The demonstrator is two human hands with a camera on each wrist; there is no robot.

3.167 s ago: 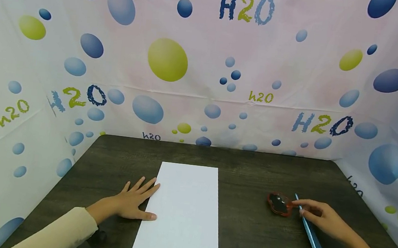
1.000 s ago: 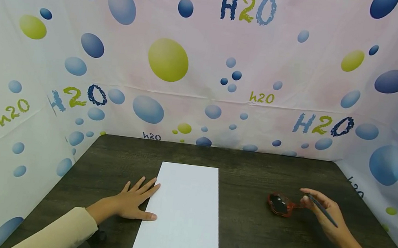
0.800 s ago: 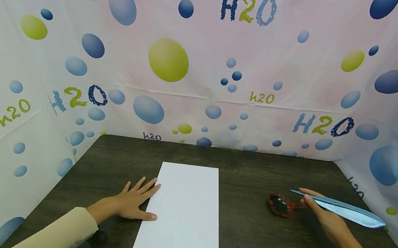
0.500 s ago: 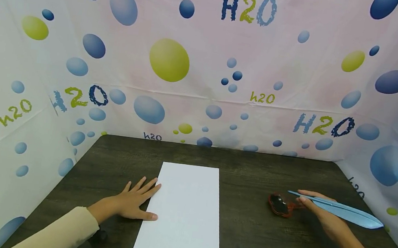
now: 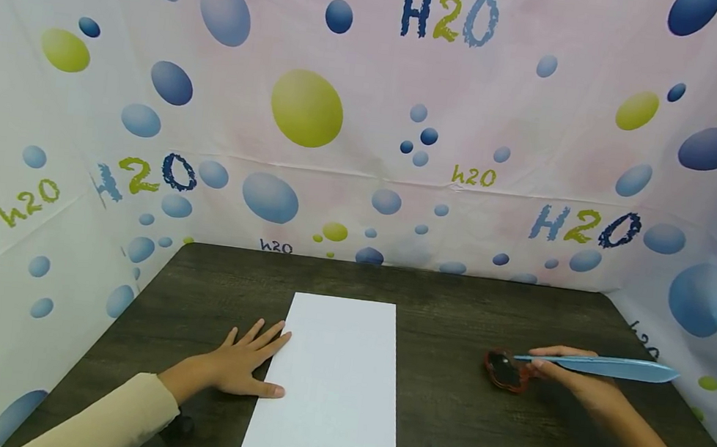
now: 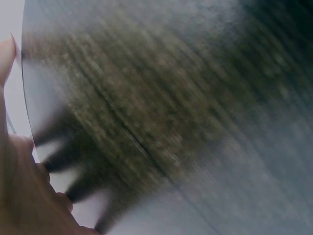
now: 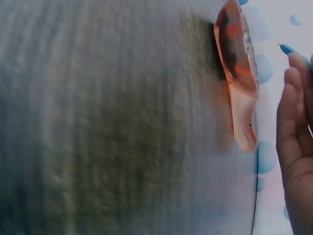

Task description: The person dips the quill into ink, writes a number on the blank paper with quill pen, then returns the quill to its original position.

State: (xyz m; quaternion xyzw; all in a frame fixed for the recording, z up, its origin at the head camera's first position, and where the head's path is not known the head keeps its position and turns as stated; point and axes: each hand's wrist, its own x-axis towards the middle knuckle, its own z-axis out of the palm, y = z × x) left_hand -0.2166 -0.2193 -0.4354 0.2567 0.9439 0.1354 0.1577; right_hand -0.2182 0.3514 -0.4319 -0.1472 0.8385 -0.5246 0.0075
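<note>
In the head view my right hand [image 5: 580, 378] pinches a blue feather pen [image 5: 621, 368] near its tip, the plume stretching right over the wrist. The pen's pointed tip [image 7: 287, 49] shows past the fingertips in the right wrist view. Just left of that hand, a small hand mirror [image 5: 504, 371] with a translucent red-orange frame lies on the table; its handle [image 7: 243, 117] shows in the right wrist view. My left hand [image 5: 240, 366] rests with spread fingers on the left edge of a white sheet of paper [image 5: 336, 390], which has no marks on it.
The dark wood-grain table [image 5: 440, 439] ends at a back edge against a white backdrop [image 5: 375, 78] printed with bubbles and "H2O". A small dark object [image 5: 179, 426] sits beside the left sleeve. The sheet lies between both hands.
My right hand has lifted the feather pen from beside the mirror and turned it, so the plume points right and now lies nearly level. The left hand and paper have stayed put.
</note>
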